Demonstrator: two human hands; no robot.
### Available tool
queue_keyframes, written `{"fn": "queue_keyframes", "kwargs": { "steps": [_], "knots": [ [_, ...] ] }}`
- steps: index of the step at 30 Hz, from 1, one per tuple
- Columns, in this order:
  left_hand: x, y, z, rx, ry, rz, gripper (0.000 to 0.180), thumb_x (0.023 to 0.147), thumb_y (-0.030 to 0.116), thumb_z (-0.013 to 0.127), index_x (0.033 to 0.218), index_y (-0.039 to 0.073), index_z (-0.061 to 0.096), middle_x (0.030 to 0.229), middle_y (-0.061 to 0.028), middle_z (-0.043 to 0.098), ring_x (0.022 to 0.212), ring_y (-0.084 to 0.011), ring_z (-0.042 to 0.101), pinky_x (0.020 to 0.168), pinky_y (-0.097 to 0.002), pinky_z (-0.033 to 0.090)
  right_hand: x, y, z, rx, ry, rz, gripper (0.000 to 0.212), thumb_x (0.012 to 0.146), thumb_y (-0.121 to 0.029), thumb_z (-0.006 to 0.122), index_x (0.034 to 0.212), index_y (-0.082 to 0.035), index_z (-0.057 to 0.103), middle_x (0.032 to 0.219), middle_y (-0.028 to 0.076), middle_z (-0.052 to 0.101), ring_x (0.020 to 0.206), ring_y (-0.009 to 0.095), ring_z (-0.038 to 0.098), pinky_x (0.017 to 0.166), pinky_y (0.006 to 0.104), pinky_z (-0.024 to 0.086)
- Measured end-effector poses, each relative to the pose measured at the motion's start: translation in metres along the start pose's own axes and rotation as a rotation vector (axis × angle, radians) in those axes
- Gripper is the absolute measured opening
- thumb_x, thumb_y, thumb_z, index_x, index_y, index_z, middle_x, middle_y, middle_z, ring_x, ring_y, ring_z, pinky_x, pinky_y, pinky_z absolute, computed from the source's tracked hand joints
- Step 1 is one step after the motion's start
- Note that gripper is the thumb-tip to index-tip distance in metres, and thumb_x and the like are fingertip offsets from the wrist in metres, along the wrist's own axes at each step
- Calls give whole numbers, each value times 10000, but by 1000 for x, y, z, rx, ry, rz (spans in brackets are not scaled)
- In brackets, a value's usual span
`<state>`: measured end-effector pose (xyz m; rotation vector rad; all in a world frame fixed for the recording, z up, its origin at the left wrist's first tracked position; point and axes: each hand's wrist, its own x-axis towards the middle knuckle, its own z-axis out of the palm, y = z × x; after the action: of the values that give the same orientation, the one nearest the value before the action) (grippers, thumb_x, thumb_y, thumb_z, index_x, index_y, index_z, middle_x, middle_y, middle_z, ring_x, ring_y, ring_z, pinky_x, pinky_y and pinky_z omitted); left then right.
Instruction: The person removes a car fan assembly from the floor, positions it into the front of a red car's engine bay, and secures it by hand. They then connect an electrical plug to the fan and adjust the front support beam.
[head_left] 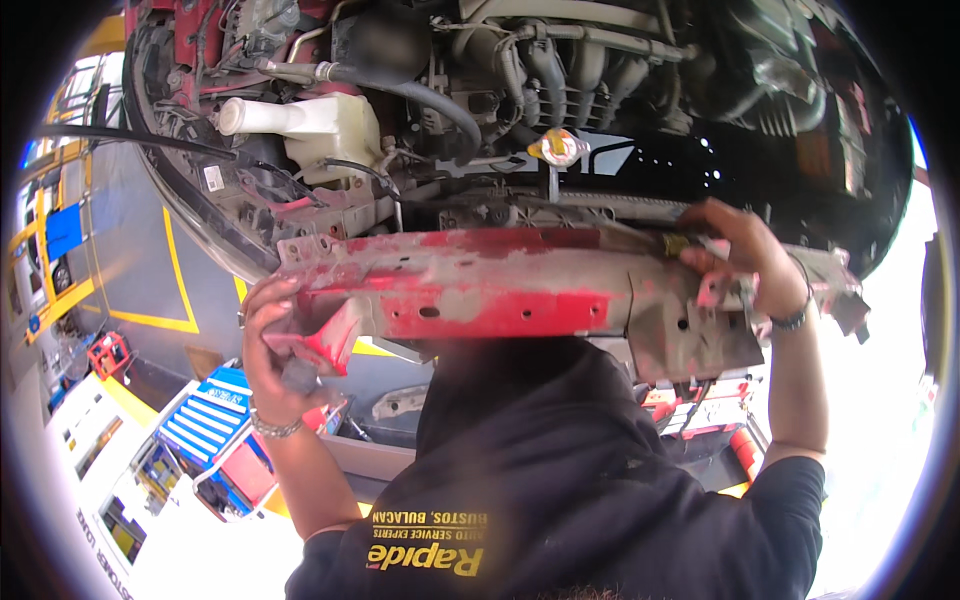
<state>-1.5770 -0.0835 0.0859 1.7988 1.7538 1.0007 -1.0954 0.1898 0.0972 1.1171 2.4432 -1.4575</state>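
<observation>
A long metal crossmember (480, 300), with worn red paint and grey-brown dirt, spans the front of the engine bay. My left hand (268, 345) is closed around its left end, fingers on the top edge, next to a bent red bracket (325, 340). Towards the other end, my right hand (740, 255) grips the crossmember from above, its fingers curled over the top edge. Near those fingertips is a small yellowish piece (676, 243), too blurred to name. Behind the crossmember, a yellow and silver radiator cap (558, 148) sits on its neck.
A whitish fluid reservoir (335, 130) stands at the bay's left, below a hose (430, 100). A thin black rod (130, 135) crosses the left side. Engine pipes (560, 75) fill the far side. A blue tool cabinet (205, 415) stands on the floor at left.
</observation>
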Motion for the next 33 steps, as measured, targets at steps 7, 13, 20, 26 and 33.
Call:
{"fn": "queue_keyframes", "kwargs": {
  "steps": [7,13,20,26,33],
  "knots": [
    [4,-12,22,-26,207,-21,948,697,728,844,1241,-8,593,1220,-193,682,1149,-353,651,998,-469,519,-95,2,10,-309,821,113,248,974,-40,660,1215,14,671,1242,136,707,1202,253,665,1044,357,494],
    [7,-9,26,43,253,63,869,736,697,829,1211,-5,639,1185,-158,704,1102,-349,673,937,-445,538,-181,48,86,-589,1150,225,250,963,-13,640,1211,-16,672,1341,147,649,1250,320,625,1060,421,499],
    [3,-10,24,178,276,99,825,745,669,837,1225,23,656,1152,-155,709,1038,-382,684,908,-462,532,-192,76,182,-378,1325,336,500,866,65,690,1348,-28,596,1358,205,587,1274,339,576,1084,422,471],
    [2,-24,29,118,279,56,871,786,687,797,1288,-5,634,1144,-199,699,1036,-399,678,900,-465,519,-169,94,173,346,1607,442,369,970,-147,681,1300,6,619,1158,155,714,1045,253,706,922,363,560],
    [1,-42,27,90,282,-37,908,823,662,767,1357,-50,587,1210,-232,691,1097,-400,673,949,-464,510,-167,96,133,-338,1706,169,273,877,-38,678,1150,-40,674,1195,152,645,1098,318,645,906,394,548]
  ]
}}
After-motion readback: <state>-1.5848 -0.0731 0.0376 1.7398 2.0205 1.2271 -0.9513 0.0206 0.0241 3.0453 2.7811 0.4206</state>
